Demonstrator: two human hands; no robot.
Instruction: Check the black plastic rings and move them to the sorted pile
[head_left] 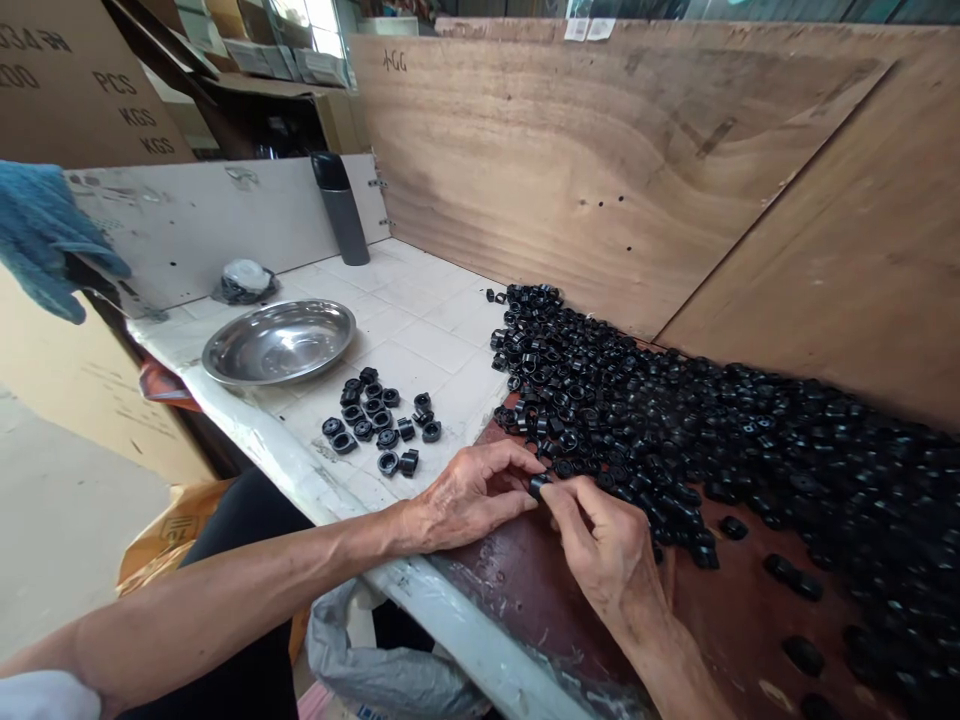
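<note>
A small black plastic cap (pixel 538 485) is between the fingertips of both hands, just above the front edge of the reddish-brown work surface (pixel 517 580). My left hand (pixel 476 497) comes in from the left, thumb and forefinger closed about the cap's left side. From the right, my right hand (pixel 606 540) pinches the same cap, its fingers hiding part of it. Directly beyond the hands spreads a large heap of similar black caps (pixel 645 410). To the left, a small group of caps (pixel 373 408) lies on the white tiled tabletop (pixel 427 340).
A shallow steel bowl (pixel 281 345) stands left of the small group. Behind it are a dark bottle (pixel 343 215) and a wrapped bundle (pixel 246 281). A wooden board (pixel 600 170) walls the back. A grey bag (pixel 390 655) hangs below the front edge; a blue cloth (pixel 56 235) drapes at left.
</note>
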